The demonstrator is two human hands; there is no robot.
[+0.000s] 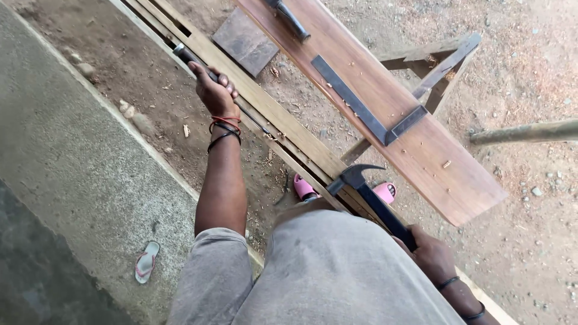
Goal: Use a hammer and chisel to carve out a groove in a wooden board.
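Note:
My left hand (214, 91) is closed around the dark handle of a chisel (189, 57), held over a stack of long wooden strips (289, 126) that runs diagonally across the ground. My right hand (430, 256) grips the black handle of a claw hammer (361, 180), whose head hangs above the strips near my knee. Red and black bands circle my left wrist. My grey clothing covers the strips' near end.
A wide brown plank (421, 144) rests on a wooden trestle (442, 66), carrying a steel square (361, 108) and a dark tool (292, 21). A dark flat board (244, 41) lies by the strips. Pink sandals (304, 188) are below, a loose sandal (146, 262) on concrete.

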